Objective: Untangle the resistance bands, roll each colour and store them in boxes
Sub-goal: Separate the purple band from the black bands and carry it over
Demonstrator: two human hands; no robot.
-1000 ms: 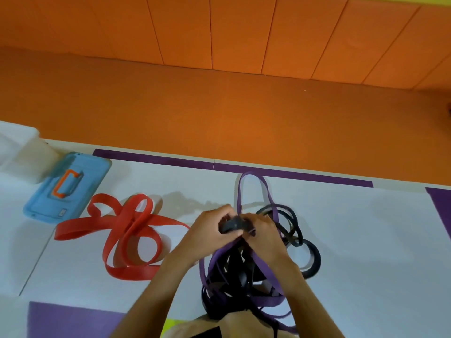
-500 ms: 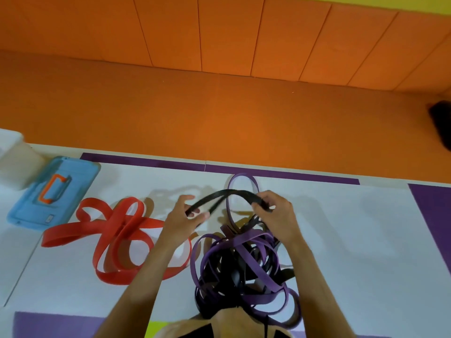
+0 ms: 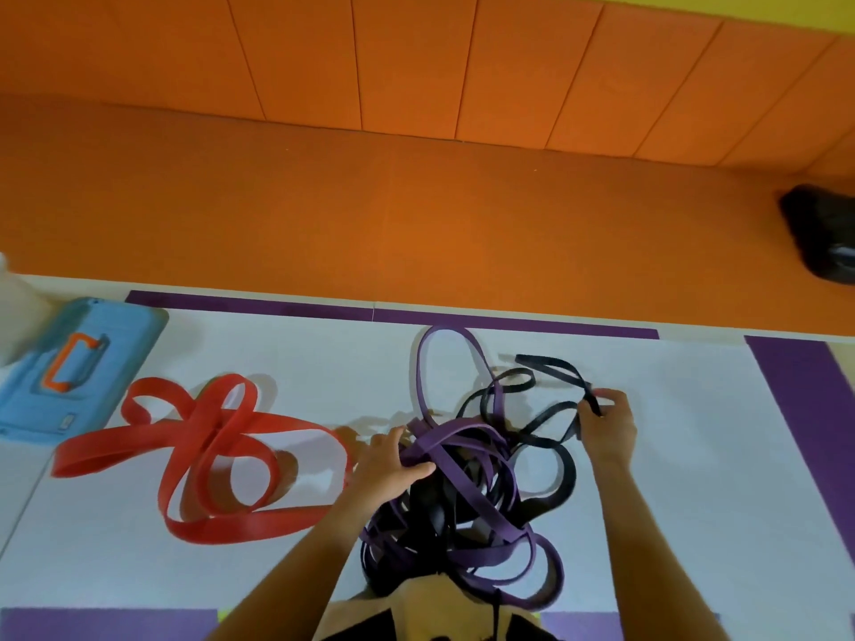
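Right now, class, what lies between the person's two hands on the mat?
In the head view, tangled purple bands and black bands lie between the left hand, which grips purple strands, and the right hand, which pinches a black strand.

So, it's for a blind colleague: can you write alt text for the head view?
The right hand pinches a black band leading out of a purple-and-black tangle that the left hand grips; a red band lies loose to the left, near a blue lid, on a white mat.
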